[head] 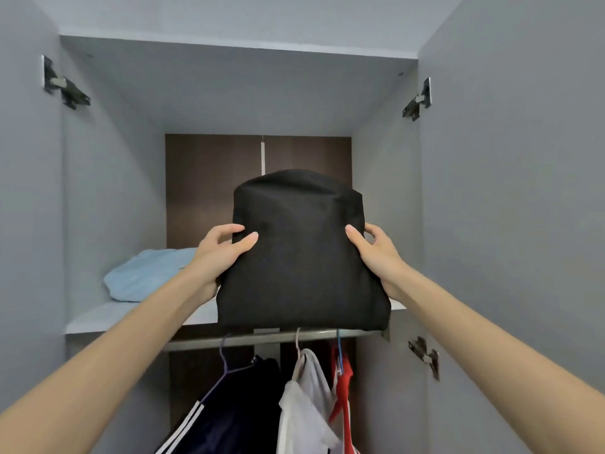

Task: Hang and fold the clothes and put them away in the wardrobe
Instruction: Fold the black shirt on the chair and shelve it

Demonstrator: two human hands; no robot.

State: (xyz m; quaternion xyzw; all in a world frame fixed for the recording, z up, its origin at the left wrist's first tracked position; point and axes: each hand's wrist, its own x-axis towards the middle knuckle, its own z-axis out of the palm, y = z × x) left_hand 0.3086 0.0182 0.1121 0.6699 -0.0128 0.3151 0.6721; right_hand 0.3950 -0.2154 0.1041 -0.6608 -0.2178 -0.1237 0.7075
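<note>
A folded black garment point(301, 253) is held up in front of the wardrobe's upper shelf point(98, 317), its lower edge hanging over the shelf's front. My left hand point(219, 253) grips its left side with the thumb on top. My right hand point(376, 253) grips its right side the same way. A folded light blue garment point(147, 273) lies on the shelf to the left, beside my left hand.
Both wardrobe doors point(510, 224) stand open at the sides. Below the shelf a metal rail point(262, 337) carries three hangers with a dark navy striped jacket point(235, 404), a white garment point(304, 401) and a red one point(343, 388).
</note>
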